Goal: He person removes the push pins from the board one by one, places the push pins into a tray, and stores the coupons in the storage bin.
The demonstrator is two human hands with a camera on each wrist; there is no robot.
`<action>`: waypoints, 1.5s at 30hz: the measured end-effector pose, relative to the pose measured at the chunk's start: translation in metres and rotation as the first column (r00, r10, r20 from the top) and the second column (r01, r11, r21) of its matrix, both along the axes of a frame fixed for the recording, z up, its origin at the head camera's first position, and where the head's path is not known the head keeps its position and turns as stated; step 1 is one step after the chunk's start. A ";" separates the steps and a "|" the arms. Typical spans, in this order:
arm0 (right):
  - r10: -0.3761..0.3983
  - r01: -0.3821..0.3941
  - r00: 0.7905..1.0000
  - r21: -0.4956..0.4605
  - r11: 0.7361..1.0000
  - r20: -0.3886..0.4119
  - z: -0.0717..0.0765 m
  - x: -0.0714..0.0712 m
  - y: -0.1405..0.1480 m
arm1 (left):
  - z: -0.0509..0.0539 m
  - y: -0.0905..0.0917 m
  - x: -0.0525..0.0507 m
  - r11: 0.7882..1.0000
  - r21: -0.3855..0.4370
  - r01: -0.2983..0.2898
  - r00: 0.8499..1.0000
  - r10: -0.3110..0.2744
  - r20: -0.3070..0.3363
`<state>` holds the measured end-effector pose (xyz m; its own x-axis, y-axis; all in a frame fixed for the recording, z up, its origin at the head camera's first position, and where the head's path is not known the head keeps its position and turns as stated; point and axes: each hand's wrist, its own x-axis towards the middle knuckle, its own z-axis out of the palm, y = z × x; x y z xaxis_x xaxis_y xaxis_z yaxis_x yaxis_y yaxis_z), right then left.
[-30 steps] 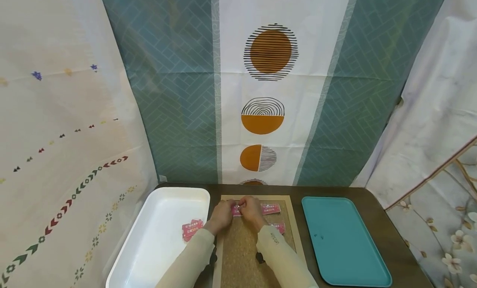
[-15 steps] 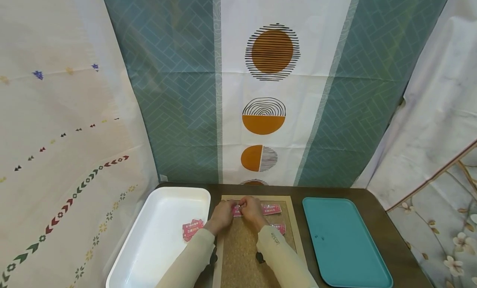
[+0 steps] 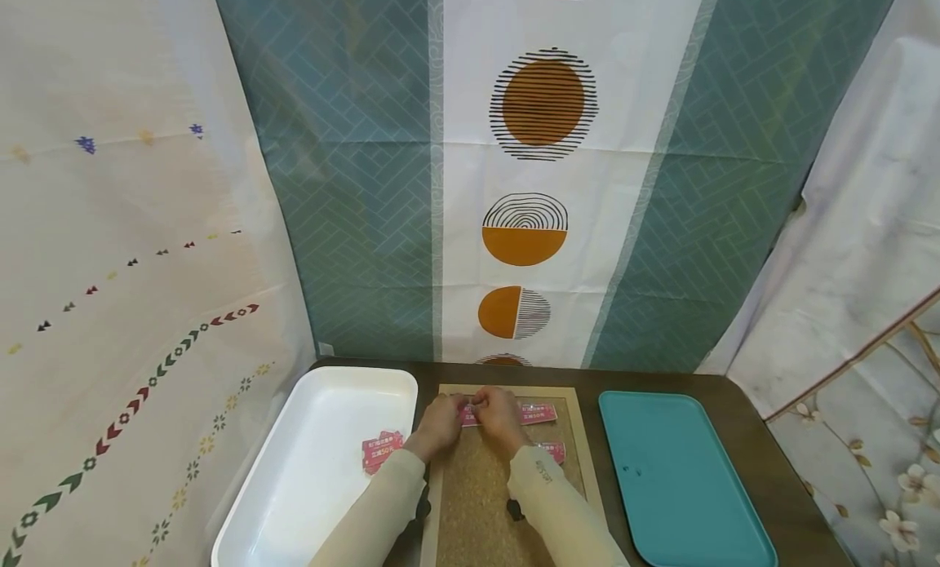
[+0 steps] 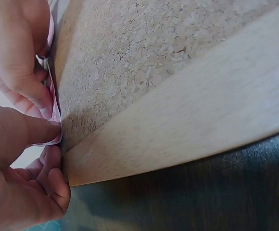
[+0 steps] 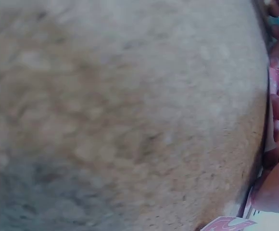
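My left hand (image 3: 438,424) and right hand (image 3: 495,412) meet at the top of a wood-framed corkboard (image 3: 481,502). Between them is a pink paper coupon (image 3: 468,418) with white print, lying against the cork. In the left wrist view, the left thumb and curled fingers pinch one end of the coupon (image 4: 56,113), beside the wooden frame. The right fingers hold it farther along. Whether a small pin is between the fingertips cannot be made out. Right of my hands, another pink coupon (image 3: 539,413) lies on the board, and a third coupon (image 3: 554,451) sits below it, partly covered by the right arm.
To the left stands a white tray (image 3: 272,502) with several loose pink coupons (image 3: 381,450) at its right side. A teal tray (image 3: 690,477) bearing a few tiny dark items lies on the right. The dark table (image 3: 764,445) ends at hanging cloths.
The view has shifted slightly, so everything sits a little farther right. Both hands stay at the same spot on the coupon, with no clear finger movement.
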<state>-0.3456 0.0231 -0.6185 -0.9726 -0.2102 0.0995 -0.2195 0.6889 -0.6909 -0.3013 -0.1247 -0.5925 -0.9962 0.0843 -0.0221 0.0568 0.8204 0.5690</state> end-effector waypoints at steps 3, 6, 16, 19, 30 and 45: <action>0.030 -0.026 0.997 0.064 0.998 -0.064 0.001 0.001 0.000 | 0.002 0.000 0.002 1.000 0.018 -0.012 1.000 0.011 0.020; 0.053 -0.040 0.994 0.134 0.990 -0.092 0.002 0.004 -0.001 | 0.002 0.001 0.003 1.000 0.019 -0.017 1.000 0.017 0.027; 0.037 -0.015 0.996 0.257 0.966 -0.078 0.000 0.011 -0.008 | -0.001 0.003 0.004 1.000 0.001 0.006 1.000 -0.006 -0.013; 0.031 -0.012 0.997 0.285 0.959 -0.064 0.001 0.012 -0.009 | -0.002 0.004 0.004 1.000 -0.002 0.008 1.000 -0.008 -0.023; 0.047 -0.029 0.997 0.283 0.959 -0.059 0.001 0.011 -0.009 | -0.002 0.003 0.005 0.999 0.039 -0.018 1.000 0.018 0.008; 0.109 -0.066 0.987 0.329 0.942 -0.115 0.007 0.006 -0.008 | -0.002 0.002 0.002 1.000 0.022 -0.009 1.000 0.010 -0.018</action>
<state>-0.3395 0.0155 -0.6116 -0.9322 -0.3357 0.1356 -0.3616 0.8440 -0.3962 -0.2991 -0.1224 -0.5950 -0.9972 0.0752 -0.0027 0.0594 0.8083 0.5858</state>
